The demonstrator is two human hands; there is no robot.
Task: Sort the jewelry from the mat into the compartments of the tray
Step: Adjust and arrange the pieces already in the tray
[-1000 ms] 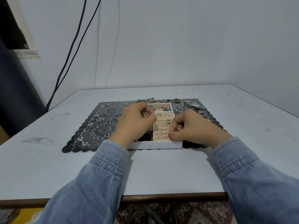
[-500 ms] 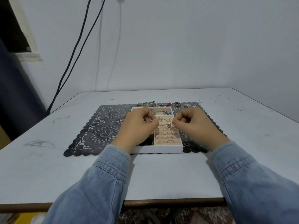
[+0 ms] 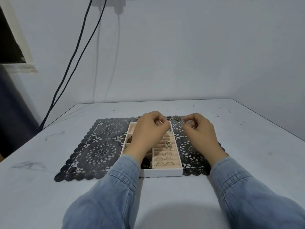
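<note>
A white tray (image 3: 162, 173) with beige compartments sits on a black lace mat (image 3: 99, 151). Its right column holds several thin rings (image 3: 163, 158) and an ornate silver ring (image 3: 168, 144). Dark beads (image 3: 146, 163) fill a left compartment. My left hand (image 3: 148, 131) hovers over the tray's far half, fingers curled, thumb against forefinger, nothing visible between them. My right hand (image 3: 199, 131) is over the mat beside the tray's far right corner and pinches a small silver jewelry piece (image 3: 186, 120). A chain (image 3: 174, 118) lies along the mat's far edge between the hands.
The mat lies on a pale table (image 3: 247, 138) whose far edge meets the wall. Two dark cables (image 3: 74, 63) hang down the wall at the left, behind the table. Bare mat stretches left of the tray.
Both hands have moved away from me, from the tray's near half toward the mat's far edge. The right hand has gone from the tray's front right corner to the far right.
</note>
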